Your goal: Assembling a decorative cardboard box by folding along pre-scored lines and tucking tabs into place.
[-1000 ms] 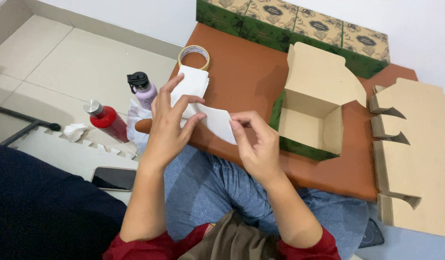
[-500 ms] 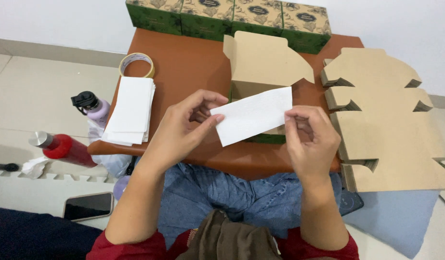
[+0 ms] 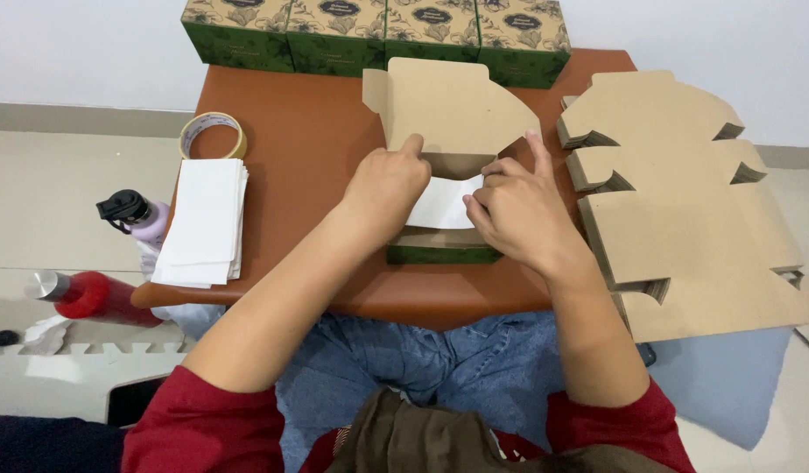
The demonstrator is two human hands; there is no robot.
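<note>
Head cam: both hands, left hand and right hand, pinch the white paper over the open box, and it'll probably crumple if shoved in crooked.

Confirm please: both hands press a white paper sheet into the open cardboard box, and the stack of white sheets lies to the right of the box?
Not quite. In the head view the stack of white sheets lies to the left of the open cardboard box, beside the tape roll. Left hand and right hand do press the white paper sheet into it.
</note>
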